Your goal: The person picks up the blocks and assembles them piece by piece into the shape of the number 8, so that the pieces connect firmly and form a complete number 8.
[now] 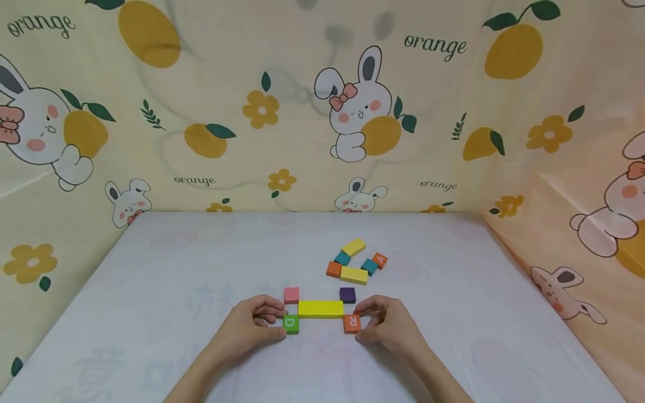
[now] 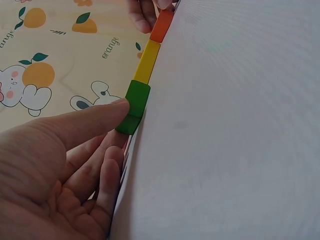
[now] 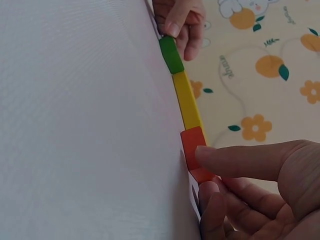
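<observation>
Bare forearms [image 1: 199, 364] end in a left hand [image 1: 257, 322] and a right hand [image 1: 390, 324], each pinching a lettered block

Thumb and fingers of the left hand hold the green D block [image 1: 290, 324] by its outer side; the right hand holds the orange R block [image 1: 352, 324] in the same manner. Both blocks lie on the white desk [image 1: 227, 246], at the two near corners of a long yellow bar [image 1: 321, 309] that runs crosswise between the hands.

At the bar's far corners sit a pink block [image 1: 291, 295] on the left and a dark purple block [image 1: 347, 295] on the right.

Farther back, slightly right of centre, a loose ring of smaller pieces rests on the desk: a tilted yellow block [image 1: 354, 247], a teal block [image 1: 342, 258], a plain orange block [image 1: 334, 270], a pale yellow block [image 1: 354, 275], a second teal block [image 1: 369, 267] and an orange A block [image 1: 379, 260].

Behind the desk hangs a cream backdrop [image 1: 302, 33] printed with rabbits, oranges, flowers and the word "orange".
</observation>
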Demonstrator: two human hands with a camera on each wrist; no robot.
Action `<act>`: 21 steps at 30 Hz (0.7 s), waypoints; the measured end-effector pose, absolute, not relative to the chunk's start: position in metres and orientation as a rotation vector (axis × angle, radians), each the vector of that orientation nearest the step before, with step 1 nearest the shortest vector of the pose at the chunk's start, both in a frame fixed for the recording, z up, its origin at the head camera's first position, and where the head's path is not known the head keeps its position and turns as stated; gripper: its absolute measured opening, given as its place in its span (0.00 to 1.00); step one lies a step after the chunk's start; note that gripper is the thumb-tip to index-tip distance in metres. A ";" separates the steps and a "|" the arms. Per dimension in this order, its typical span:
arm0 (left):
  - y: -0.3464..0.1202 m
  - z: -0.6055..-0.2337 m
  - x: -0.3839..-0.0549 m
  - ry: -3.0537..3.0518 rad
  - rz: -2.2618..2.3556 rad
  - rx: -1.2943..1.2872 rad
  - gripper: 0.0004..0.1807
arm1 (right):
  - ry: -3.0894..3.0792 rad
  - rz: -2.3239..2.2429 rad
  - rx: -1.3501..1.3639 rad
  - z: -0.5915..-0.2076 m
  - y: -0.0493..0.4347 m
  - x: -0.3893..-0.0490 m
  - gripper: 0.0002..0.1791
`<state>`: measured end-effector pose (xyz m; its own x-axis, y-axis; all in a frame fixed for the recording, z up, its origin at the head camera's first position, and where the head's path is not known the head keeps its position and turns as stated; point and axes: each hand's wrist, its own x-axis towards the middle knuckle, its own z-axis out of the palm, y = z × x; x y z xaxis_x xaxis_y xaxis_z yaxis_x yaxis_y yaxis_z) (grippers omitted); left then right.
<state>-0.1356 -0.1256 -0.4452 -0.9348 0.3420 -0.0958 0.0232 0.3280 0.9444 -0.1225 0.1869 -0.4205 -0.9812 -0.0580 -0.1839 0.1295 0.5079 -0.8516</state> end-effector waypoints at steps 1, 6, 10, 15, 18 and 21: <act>-0.126 -0.445 -0.135 2.320 1.645 0.329 0.24 | 2.558 -1.472 0.061 -0.420 0.187 -0.123 0.24; -0.125 -0.444 -0.135 2.323 1.641 0.331 0.24 | 2.543 -1.486 0.065 -0.419 0.187 -0.122 0.24; -0.125 -0.443 -0.136 2.328 1.631 0.328 0.24 | 2.535 -1.497 0.057 -0.419 0.188 -0.121 0.23; -0.125 -0.444 -0.137 2.339 1.620 0.325 0.24 | 2.527 -1.509 0.067 -0.419 0.188 -0.121 0.22; -0.125 -0.444 -0.137 2.342 1.618 0.322 0.24 | 2.524 -1.513 0.052 -0.419 0.189 -0.121 0.22; -0.126 -0.444 -0.136 2.338 1.627 0.319 0.24 | 2.523 -1.513 0.019 -0.421 0.190 -0.122 0.22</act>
